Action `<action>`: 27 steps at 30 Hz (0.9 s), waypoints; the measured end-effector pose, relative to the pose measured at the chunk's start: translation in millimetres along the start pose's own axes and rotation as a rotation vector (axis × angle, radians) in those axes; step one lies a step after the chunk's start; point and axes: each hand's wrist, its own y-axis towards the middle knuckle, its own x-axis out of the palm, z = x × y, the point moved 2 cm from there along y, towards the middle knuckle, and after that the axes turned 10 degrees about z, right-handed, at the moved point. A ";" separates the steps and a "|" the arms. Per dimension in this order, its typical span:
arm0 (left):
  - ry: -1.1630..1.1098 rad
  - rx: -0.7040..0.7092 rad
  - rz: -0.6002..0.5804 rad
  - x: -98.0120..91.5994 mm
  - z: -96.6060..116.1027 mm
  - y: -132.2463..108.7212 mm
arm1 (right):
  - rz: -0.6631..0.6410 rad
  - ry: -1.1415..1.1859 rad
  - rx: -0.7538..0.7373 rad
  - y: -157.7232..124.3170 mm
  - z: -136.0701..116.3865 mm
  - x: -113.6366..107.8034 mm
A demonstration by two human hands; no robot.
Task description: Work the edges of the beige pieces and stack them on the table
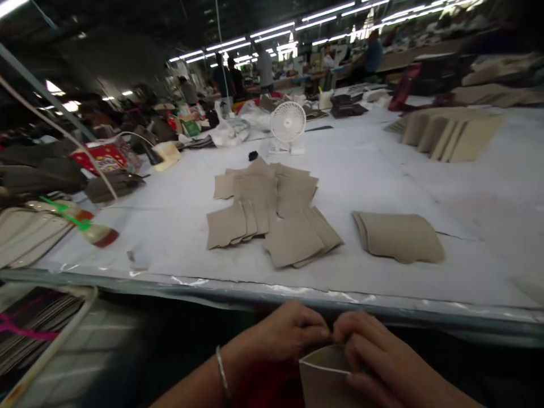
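Below the table's front edge, my left hand point(284, 335) and my right hand point(374, 354) meet on a beige cut piece point(323, 377). Both pinch its curled top edge, fingers closed on it. A thin bangle circles my left wrist. On the white table point(170, 226) ahead lie a fanned heap of beige pieces point(267, 209) and a neat separate stack of beige pieces point(399, 237) to its right.
A small white desk fan point(288, 126) stands behind the heap. More beige stacks point(450, 133) lie at the far right. Dark leather parts, a red box point(104, 156) and a bottle point(96, 231) crowd the left. Several people work in the background.
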 end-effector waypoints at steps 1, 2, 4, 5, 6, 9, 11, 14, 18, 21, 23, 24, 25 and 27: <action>-0.016 -0.006 -0.016 -1.8 3.0 -4.3 | -0.003 0.007 0.016 -0.6 -1.4 0.3; -0.005 0.004 -0.025 -4.1 6.9 -9.7 | 0.009 0.002 0.033 -0.4 -1.3 0.6; 0.087 0.033 -0.023 -8.2 14.3 -21.7 | 0.039 -0.021 0.055 0.4 1.2 1.9; 0.155 0.038 -0.017 -9.3 16.7 -27.3 | 0.043 -0.030 0.062 0.7 2.9 2.9; 0.223 0.033 -0.004 -9.6 18.0 -31.8 | 0.050 -0.036 0.067 1.1 4.2 3.8; 0.339 0.039 0.062 -6.6 16.6 -37.9 | 0.023 -0.067 0.107 3.5 5.8 6.3; 0.360 0.068 0.105 -2.7 13.6 -37.7 | -0.015 -0.096 0.142 5.8 5.0 6.9; 0.369 0.096 0.136 2.5 9.8 -36.3 | -0.050 -0.109 0.164 8.0 3.1 6.5; 0.425 0.143 0.134 5.1 8.1 -36.3 | -0.051 -0.085 0.169 7.2 2.8 6.9; 0.498 0.186 0.124 5.8 7.1 -35.9 | -0.042 -0.083 0.148 5.9 4.1 9.1; 0.496 0.200 0.115 6.9 6.6 -35.4 | -0.040 -0.087 0.128 5.0 5.1 10.7; 0.483 0.196 0.113 7.7 6.5 -35.3 | -0.041 -0.092 0.119 4.6 5.3 11.3; 0.475 0.187 0.119 8.5 6.5 -35.2 | -0.031 -0.100 0.106 4.4 5.1 11.4; 0.478 0.172 0.139 11.0 6.4 -34.8 | -0.010 -0.122 0.083 4.8 3.2 10.5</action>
